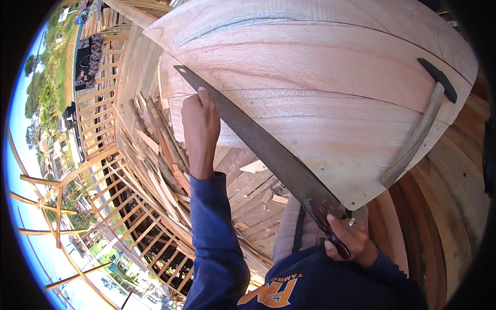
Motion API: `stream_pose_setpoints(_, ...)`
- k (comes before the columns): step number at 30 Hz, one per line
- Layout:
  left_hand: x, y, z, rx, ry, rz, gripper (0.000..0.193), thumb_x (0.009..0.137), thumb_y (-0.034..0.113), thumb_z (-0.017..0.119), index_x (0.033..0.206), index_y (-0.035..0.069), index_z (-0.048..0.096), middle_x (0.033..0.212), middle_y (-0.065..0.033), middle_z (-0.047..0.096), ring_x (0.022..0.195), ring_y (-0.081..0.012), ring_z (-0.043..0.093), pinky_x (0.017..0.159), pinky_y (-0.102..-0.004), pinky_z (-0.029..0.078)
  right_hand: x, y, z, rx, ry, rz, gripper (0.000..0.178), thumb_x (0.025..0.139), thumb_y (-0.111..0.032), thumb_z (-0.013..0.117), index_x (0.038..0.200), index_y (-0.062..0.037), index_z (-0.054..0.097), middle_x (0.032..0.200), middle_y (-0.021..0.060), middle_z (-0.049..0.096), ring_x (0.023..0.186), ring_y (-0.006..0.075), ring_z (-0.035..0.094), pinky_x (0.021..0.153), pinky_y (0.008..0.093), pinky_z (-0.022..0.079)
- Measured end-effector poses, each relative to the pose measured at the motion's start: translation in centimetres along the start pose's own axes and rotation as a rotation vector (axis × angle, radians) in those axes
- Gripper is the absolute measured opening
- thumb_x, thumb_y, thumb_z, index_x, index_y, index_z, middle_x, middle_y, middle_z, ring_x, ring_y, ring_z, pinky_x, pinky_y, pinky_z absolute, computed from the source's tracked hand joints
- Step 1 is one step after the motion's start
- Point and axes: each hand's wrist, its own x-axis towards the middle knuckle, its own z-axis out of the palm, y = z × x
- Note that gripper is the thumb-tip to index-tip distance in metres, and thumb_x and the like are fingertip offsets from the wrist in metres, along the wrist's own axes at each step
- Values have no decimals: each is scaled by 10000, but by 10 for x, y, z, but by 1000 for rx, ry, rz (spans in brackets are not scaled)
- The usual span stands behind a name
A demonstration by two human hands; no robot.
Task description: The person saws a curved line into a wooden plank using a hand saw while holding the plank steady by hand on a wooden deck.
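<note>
A dark handsaw (268, 150) lies slantwise across my front, its tip at the upper left and its handle at the lower right. My right hand (354, 237), with a ring on one finger, is closed round the saw's handle close to my body. At the other end my left hand (201, 121) is closed, the thumb on the blade near the holed tip. Under and beyond the blade is a surface of joined pale wooden boards (310, 124) with a pointed near corner. On its right side rests a hammer (421, 132) with a black head and a wooden handle.
Loose wood strips and poles (160, 150) are piled on the plank floor (248, 194) to the left, with offcuts scattered nearby. A slatted wooden railing (98, 121) runs beyond the pile, with a dark patterned cloth (89, 62) over it. Curved reddish-brown boards (429, 227) lie at the right.
</note>
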Motion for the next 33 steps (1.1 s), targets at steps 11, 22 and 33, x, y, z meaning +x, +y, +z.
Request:
stream_pose_setpoints(11, 229, -59, -37, -279, -150, -32, 369, 932, 262, 504, 661, 16, 548, 510, -28, 439, 385, -139, 388, 380, -331, 261, 206, -11, 70, 98, 182, -100, 526, 893, -168, 643, 1324, 104, 511, 547, 131, 600, 422, 239, 604, 444, 352, 517)
stream_pose_setpoints(22, 66, -19, -11, -199, -68, -59, 463, 978, 290, 442, 773, -111, 548, 614, -112, 517, 540, -212, 479, 537, -412, 382, 57, -6, 22, 12, 61, 10, 603, 826, -167, 695, 1364, 56, 536, 593, 67, 595, 468, 187, 602, 538, 353, 549)
stream_pose_setpoints(33, -4, 2, -2, -16, -19, -7, 558, 1026, 309, 426, 703, -135, 528, 609, -302, 490, 551, -378, 507, 594, -499, 386, 1, 2, -4, -21, -35, -17, 543, 840, -192, 669, 1298, 82, 570, 654, 114, 606, 555, 243, 633, 585, 384, 565)
